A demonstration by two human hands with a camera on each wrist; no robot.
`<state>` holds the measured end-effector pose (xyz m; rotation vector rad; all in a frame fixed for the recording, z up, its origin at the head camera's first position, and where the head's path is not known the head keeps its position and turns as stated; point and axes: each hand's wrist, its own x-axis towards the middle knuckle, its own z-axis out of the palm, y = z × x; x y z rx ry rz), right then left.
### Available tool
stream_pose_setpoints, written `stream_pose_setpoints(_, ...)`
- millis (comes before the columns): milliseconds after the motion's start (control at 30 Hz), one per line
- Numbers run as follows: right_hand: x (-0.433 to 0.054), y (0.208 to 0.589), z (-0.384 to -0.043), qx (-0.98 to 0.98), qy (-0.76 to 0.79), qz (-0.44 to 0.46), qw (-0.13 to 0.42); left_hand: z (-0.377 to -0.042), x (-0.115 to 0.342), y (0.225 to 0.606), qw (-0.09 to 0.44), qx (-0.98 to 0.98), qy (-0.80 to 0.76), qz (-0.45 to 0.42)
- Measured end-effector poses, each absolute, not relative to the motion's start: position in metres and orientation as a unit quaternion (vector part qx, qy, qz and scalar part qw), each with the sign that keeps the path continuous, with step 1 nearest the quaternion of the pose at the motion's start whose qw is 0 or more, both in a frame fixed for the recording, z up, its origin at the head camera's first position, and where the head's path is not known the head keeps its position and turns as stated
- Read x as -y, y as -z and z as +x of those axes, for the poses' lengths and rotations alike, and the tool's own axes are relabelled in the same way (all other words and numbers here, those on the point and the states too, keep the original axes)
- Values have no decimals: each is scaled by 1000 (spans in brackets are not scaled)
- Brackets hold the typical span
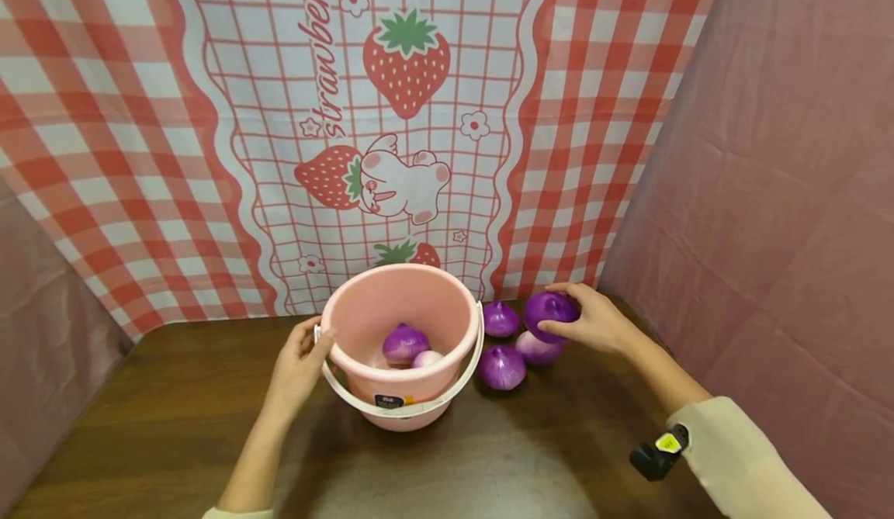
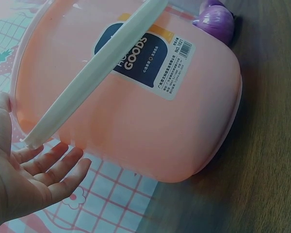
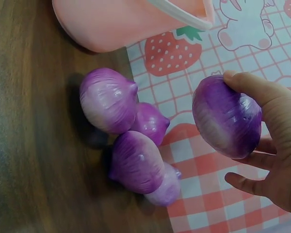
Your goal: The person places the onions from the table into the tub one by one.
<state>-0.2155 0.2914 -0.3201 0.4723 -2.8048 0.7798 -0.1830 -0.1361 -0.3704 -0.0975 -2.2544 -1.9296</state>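
Observation:
A pink bucket [image 1: 398,387] with a white handle [image 1: 447,399] stands on the table, two purple-and-white onions inside, one of them an onion [image 1: 405,344] with its pointed top up. At the bucket's left side, my left hand [image 1: 296,368] holds the rim, thumb at the edge and fingers against the outside by the handle joint. My right hand [image 1: 590,321] grips a purple onion [image 3: 227,116] between thumb and fingers, raised above the others. Below it and right of the bucket lie several more onions, among them a glossy onion [image 1: 503,368] and a paler onion [image 1: 538,347].
The dark wooden table [image 1: 174,403] backs onto a red-and-white checked cloth [image 1: 587,115] printed with strawberries. Pink fabric [image 1: 768,193] hangs at the right side, with more along the left. A small black device [image 1: 656,457] is at the right sleeve.

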Motion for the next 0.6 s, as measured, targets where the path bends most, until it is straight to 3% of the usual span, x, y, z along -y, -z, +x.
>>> stream_pose_setpoints(600, -285, 309, -220, 946, -262, 166, 93, -184, 136, 371, 86, 759, 645, -31)
